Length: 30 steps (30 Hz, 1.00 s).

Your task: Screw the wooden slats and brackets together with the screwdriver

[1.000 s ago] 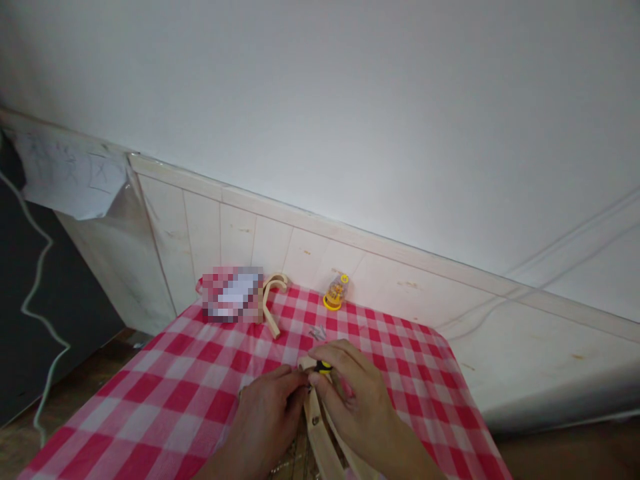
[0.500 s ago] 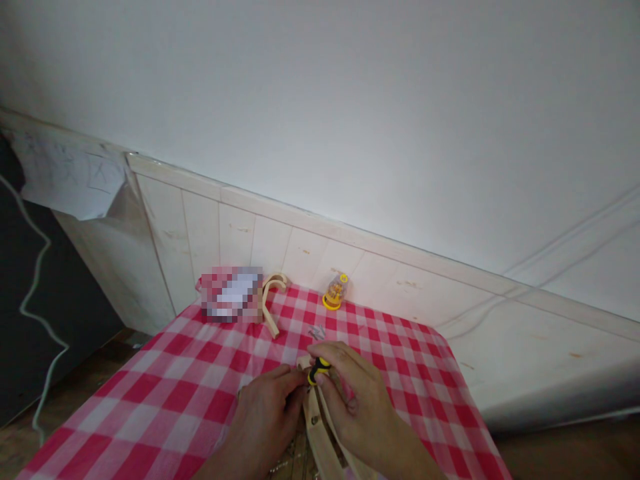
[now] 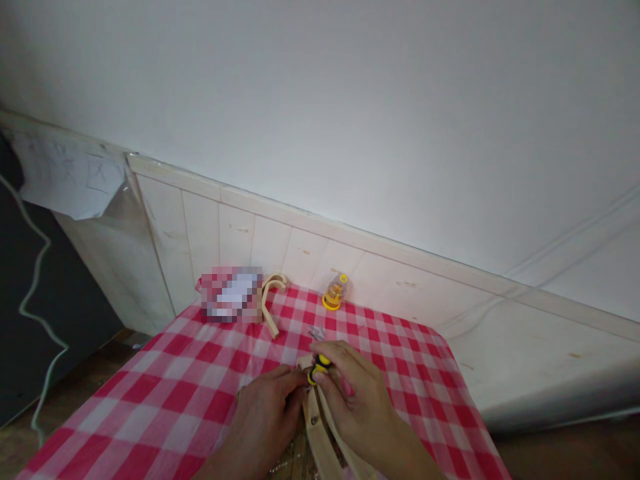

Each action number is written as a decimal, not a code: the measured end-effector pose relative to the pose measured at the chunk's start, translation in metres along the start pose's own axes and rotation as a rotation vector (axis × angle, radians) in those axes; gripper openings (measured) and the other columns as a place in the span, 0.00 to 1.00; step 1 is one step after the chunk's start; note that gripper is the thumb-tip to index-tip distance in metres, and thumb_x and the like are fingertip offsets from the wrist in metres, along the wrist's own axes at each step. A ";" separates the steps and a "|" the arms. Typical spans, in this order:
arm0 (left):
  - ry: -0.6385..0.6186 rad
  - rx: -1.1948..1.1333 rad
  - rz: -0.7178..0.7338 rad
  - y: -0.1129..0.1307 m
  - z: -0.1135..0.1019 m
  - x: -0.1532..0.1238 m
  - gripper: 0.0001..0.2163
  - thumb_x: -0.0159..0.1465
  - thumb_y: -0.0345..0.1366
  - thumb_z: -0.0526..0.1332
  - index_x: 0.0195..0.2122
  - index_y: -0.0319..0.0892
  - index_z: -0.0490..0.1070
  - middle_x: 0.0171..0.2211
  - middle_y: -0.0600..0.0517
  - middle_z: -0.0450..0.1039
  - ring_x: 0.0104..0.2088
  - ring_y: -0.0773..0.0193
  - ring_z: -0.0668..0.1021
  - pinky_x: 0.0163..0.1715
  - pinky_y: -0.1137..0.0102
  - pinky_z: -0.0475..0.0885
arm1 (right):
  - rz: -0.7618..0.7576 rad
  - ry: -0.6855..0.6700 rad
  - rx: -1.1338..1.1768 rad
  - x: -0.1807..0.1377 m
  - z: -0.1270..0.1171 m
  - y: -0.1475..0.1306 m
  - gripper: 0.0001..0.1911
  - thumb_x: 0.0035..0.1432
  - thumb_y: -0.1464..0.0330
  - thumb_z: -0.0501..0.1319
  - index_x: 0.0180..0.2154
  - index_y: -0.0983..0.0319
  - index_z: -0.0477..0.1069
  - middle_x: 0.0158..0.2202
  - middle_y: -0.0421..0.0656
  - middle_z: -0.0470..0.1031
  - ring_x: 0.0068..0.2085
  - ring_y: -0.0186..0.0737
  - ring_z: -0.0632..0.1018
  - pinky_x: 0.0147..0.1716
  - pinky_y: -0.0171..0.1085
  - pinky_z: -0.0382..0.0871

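Note:
A small yellow-and-black screwdriver [image 3: 319,369] is in my right hand [image 3: 367,393], its handle pinched between thumb and fingers. It tilts down toward a pale wooden part [image 3: 316,417] with long curved strips and a hole. My left hand [image 3: 270,407] is closed against the left side of this part, its fingertips at the screwdriver's lower end. The screwdriver's tip is hidden, and so is whatever it touches. Just beyond my right hand lie several small metal pieces [image 3: 317,332], too small to name.
A red-and-white checked cloth [image 3: 165,400] covers the table. Toward the wall stand a clear case with a yellow base [image 3: 336,293], a curved wooden piece [image 3: 271,310] and a blurred-out bundle [image 3: 230,295]. White wall panelling [image 3: 310,247] borders the far edge. A white cable [image 3: 37,287] hangs at left.
My right hand and the screwdriver handle have shifted very slightly, with the fingers turned a little around the handle. My left hand and the wooden part have stayed in place.

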<state>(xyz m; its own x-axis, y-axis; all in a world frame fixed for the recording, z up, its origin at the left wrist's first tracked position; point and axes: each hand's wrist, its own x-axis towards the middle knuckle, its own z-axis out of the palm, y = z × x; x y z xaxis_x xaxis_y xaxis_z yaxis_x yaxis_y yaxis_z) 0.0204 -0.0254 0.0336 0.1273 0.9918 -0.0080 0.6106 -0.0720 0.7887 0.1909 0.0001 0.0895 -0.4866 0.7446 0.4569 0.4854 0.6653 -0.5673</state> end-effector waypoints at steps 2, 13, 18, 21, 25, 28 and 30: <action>0.004 0.001 0.005 -0.001 0.000 0.000 0.14 0.68 0.31 0.55 0.43 0.50 0.81 0.37 0.52 0.79 0.37 0.64 0.80 0.36 0.73 0.66 | 0.000 0.006 0.005 0.001 0.000 0.000 0.20 0.66 0.75 0.59 0.57 0.55 0.71 0.50 0.47 0.79 0.50 0.44 0.80 0.50 0.41 0.77; 0.003 0.020 0.001 0.000 0.000 0.001 0.13 0.68 0.32 0.54 0.39 0.48 0.80 0.36 0.53 0.79 0.36 0.64 0.80 0.36 0.73 0.66 | -0.003 0.012 0.005 0.001 0.000 0.000 0.18 0.65 0.75 0.60 0.55 0.56 0.72 0.46 0.46 0.79 0.48 0.43 0.80 0.48 0.40 0.76; 0.010 0.005 0.011 -0.001 0.001 0.000 0.13 0.69 0.32 0.54 0.38 0.48 0.80 0.35 0.53 0.79 0.36 0.64 0.80 0.35 0.73 0.65 | -0.006 0.014 0.012 0.002 0.000 0.000 0.18 0.65 0.75 0.60 0.55 0.56 0.71 0.45 0.46 0.78 0.47 0.42 0.79 0.48 0.39 0.76; 0.003 0.001 0.005 -0.001 0.001 0.000 0.13 0.68 0.31 0.55 0.39 0.49 0.80 0.36 0.53 0.79 0.37 0.64 0.80 0.36 0.73 0.65 | -0.001 0.016 0.009 0.000 0.002 0.003 0.20 0.66 0.75 0.59 0.57 0.55 0.69 0.48 0.46 0.78 0.49 0.43 0.79 0.49 0.40 0.75; 0.004 0.015 -0.009 0.000 0.001 0.002 0.13 0.67 0.31 0.55 0.39 0.49 0.80 0.36 0.54 0.79 0.37 0.64 0.80 0.37 0.73 0.66 | -0.016 0.031 0.018 0.000 0.002 0.003 0.20 0.65 0.76 0.58 0.56 0.55 0.69 0.49 0.46 0.77 0.49 0.42 0.79 0.49 0.39 0.75; 0.013 0.012 -0.006 0.000 0.002 0.002 0.13 0.67 0.31 0.55 0.40 0.49 0.80 0.36 0.54 0.79 0.37 0.64 0.80 0.36 0.73 0.66 | -0.040 0.026 0.056 0.002 0.000 0.001 0.16 0.65 0.76 0.59 0.52 0.55 0.70 0.45 0.44 0.78 0.45 0.40 0.79 0.46 0.37 0.74; 0.017 0.004 -0.001 -0.001 0.002 0.002 0.13 0.68 0.31 0.55 0.39 0.49 0.80 0.36 0.54 0.79 0.37 0.64 0.80 0.36 0.73 0.65 | -0.036 0.016 0.070 0.003 -0.001 -0.001 0.15 0.65 0.77 0.59 0.50 0.55 0.70 0.43 0.43 0.78 0.44 0.40 0.79 0.44 0.36 0.74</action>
<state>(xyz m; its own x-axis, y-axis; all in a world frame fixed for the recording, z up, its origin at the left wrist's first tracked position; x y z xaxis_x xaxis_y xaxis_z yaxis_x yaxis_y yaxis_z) 0.0216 -0.0238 0.0318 0.1131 0.9936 0.0017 0.6137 -0.0712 0.7863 0.1893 0.0017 0.0920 -0.4909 0.7213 0.4886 0.4152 0.6867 -0.5967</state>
